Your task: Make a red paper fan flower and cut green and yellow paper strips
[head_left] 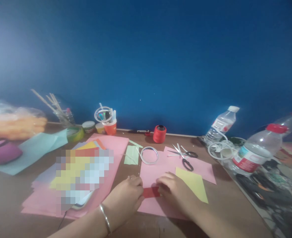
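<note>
A small red strip of paper (151, 192) lies between my hands, over a pink sheet (150, 206). My left hand (126, 191), with a silver bangle on its wrist, is closed on the strip's left end. On the right end, the curled fingers of my right hand (173, 191) grip it; the fingertips are partly hidden. Beside my right hand lies a yellow sheet (194, 183). Beyond the hands are a white ring (149, 163), a pale green paper piece (131, 155) and black-handled scissors (187, 164), spread apart.
A stack of coloured paper (44, 195), partly pixelated, is at left. Along the blue wall (146, 66) stand a cup of pens (109, 127) and a red thread spool (159, 134). Plastic bottles (260, 148) and a cord coil crowd the right edge.
</note>
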`<action>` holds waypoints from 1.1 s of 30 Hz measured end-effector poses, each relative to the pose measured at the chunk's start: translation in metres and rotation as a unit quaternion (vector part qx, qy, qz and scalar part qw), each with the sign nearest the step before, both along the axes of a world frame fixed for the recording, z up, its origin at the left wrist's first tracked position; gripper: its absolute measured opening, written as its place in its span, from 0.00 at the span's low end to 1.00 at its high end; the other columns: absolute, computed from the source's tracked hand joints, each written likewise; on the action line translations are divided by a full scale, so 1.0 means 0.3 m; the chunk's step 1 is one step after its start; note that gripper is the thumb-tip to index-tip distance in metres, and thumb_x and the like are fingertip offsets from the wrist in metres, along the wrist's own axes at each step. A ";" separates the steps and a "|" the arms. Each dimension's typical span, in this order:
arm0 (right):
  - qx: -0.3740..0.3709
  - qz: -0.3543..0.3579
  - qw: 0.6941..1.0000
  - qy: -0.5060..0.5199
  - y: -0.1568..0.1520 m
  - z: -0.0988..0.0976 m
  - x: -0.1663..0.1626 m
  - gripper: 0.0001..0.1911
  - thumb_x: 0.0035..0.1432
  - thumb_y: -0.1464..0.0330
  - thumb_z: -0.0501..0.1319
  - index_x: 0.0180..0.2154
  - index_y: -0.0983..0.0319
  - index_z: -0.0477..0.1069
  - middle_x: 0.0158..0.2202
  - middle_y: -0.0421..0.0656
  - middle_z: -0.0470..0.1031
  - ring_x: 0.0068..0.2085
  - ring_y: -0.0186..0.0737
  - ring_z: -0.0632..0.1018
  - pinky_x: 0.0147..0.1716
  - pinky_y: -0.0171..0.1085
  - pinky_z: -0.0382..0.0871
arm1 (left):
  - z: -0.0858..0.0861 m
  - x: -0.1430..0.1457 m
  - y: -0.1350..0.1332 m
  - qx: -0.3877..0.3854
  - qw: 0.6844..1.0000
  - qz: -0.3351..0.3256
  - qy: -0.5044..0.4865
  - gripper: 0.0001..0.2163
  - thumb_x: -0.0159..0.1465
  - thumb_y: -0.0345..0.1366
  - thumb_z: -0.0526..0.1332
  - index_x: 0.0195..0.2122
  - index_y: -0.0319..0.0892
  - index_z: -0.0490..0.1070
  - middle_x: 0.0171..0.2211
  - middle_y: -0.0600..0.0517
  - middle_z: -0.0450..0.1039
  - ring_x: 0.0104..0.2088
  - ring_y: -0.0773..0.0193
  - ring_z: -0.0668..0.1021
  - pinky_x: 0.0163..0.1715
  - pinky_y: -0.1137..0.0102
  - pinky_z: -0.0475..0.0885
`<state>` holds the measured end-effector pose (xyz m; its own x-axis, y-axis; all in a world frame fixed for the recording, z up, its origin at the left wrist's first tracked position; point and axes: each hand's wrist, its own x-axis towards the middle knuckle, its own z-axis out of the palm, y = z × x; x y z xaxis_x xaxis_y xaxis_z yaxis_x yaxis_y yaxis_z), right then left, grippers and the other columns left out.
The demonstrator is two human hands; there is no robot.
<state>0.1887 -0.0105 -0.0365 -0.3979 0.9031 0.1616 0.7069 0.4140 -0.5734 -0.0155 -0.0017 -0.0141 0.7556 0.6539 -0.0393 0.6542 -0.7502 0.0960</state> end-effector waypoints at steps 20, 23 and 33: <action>-0.022 0.026 0.999 0.012 -0.006 0.029 0.001 0.07 0.53 0.77 0.56 0.28 0.60 0.68 0.29 0.37 0.69 0.35 0.35 0.69 0.33 0.31 0.59 | 0.019 -0.011 0.019 -0.119 0.982 0.120 -0.087 0.07 0.57 0.27 0.52 0.32 0.41 0.68 0.32 0.53 0.70 0.34 0.63 0.72 0.35 0.70 0.65; 0.024 0.057 0.998 -0.024 -0.006 0.035 0.006 0.09 0.57 0.73 0.54 0.25 0.61 0.67 0.26 0.38 0.67 0.31 0.35 0.68 0.30 0.32 0.59 | 0.005 -0.008 0.013 -0.058 0.994 0.089 -0.017 0.08 0.57 0.25 0.52 0.28 0.39 0.68 0.30 0.50 0.69 0.32 0.62 0.72 0.34 0.68 0.66; 0.125 0.177 0.970 -0.107 0.015 0.016 0.050 0.12 0.59 0.72 0.51 0.27 0.60 0.70 0.28 0.40 0.70 0.31 0.35 0.67 0.29 0.34 0.57 | -0.001 -0.012 -0.011 0.038 0.996 -0.029 0.071 0.06 0.51 0.22 0.57 0.28 0.40 0.68 0.28 0.50 0.67 0.30 0.59 0.70 0.28 0.67 0.68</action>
